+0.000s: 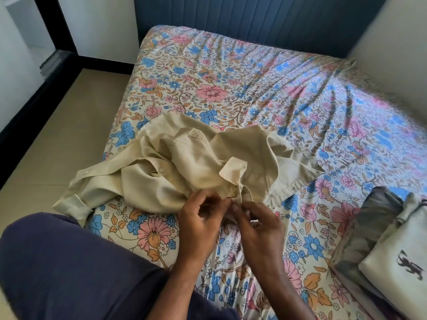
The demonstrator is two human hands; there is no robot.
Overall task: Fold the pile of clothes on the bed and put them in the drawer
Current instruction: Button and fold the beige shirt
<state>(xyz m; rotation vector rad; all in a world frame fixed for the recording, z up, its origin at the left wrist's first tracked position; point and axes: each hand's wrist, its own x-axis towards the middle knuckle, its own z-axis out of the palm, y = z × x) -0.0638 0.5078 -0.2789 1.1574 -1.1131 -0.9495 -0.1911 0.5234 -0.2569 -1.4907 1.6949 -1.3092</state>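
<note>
From the head view, your left hand (199,218) and right hand (258,225) both pinch the near edge of the crumpled beige shirt (184,162) at frame centre on the floral bed (231,77), while folded clothes (388,245) at lower right show a dark print, no readable writing.

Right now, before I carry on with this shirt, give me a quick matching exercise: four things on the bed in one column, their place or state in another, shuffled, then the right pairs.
Things:
1. beige shirt
2. grey folded garment
3. cream garment with black print
4. left hand

Places or states:
A. nearest the right edge of the view, partly lying over another folded piece
B. pinching fabric at the shirt's near edge, beside the right hand
C. crumpled and unfolded in the middle of the floral bedsheet
D. folded, between the shirt and the printed piece

Pairs: 1-C, 2-D, 3-A, 4-B
</note>
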